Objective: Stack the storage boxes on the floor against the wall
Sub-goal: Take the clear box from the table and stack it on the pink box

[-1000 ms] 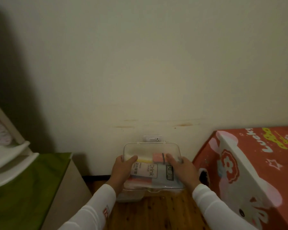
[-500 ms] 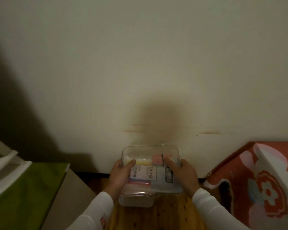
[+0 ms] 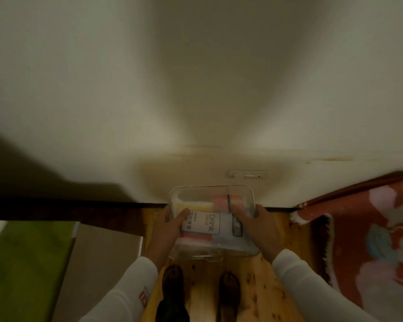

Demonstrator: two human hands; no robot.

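- We grasp the box [image 3: 211, 220] with both hands: the left hand [image 3: 166, 231] on its left side, the right hand [image 3: 258, 226] on its right, thumbs over the lid, probably to keep it level.
- We hold it above the floor [image 3: 254, 289], close to the wall [image 3: 196, 89], over the strip between the cabinet [image 3: 98, 263] and the blanket [image 3: 363, 240].
- The box is clear plastic, rounded at its corners; a "Drink" packet and pink and yellow items show inside.
- It is not yet set down, we judge.
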